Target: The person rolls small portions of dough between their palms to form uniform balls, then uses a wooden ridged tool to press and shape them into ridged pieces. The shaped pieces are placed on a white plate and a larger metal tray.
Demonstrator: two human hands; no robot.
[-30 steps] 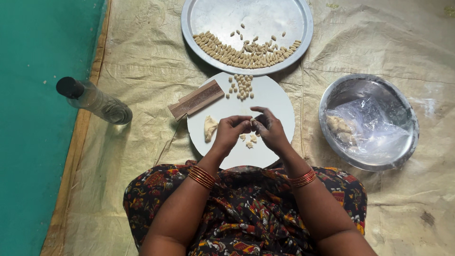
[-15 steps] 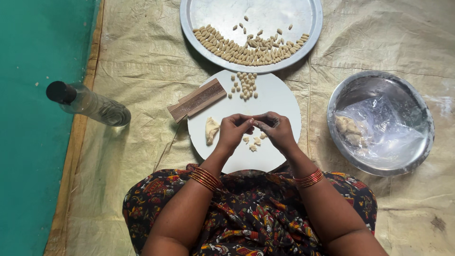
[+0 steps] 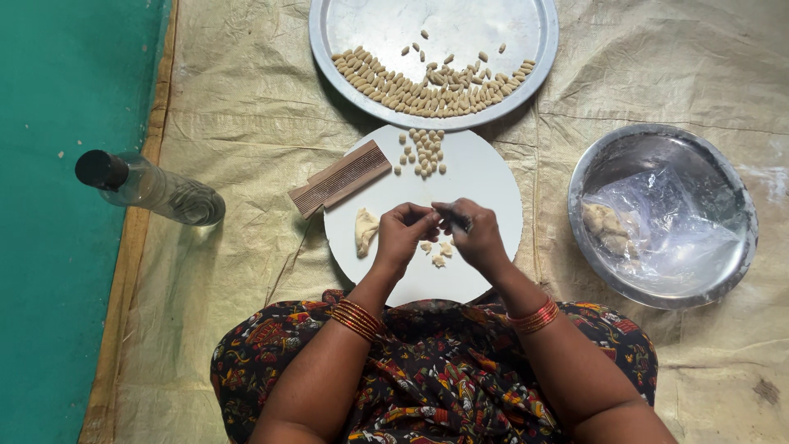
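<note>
Over a round white board (image 3: 485, 177), my left hand (image 3: 403, 236) and my right hand (image 3: 474, 234) meet fingertip to fingertip, pinching a small piece of pale dough between them. A few cut dough bits (image 3: 437, 252) lie on the board just under my hands. A larger dough lump (image 3: 364, 230) rests on the board to the left of my left hand. A cluster of small shaped dough pieces (image 3: 425, 151) sits at the board's far edge. A ridged wooden comb-like tool (image 3: 340, 178) lies across the board's upper left rim.
A large steel plate (image 3: 526, 49) beyond the board holds several rows of shaped dough pieces. A steel bowl (image 3: 731, 247) with a plastic bag and dough stands at the right. A clear bottle (image 3: 152, 189) with a black cap lies at the left, by green flooring.
The view has shifted slightly; my hands stay together over the board, fingers working the small dough piece. Nothing else has moved.
</note>
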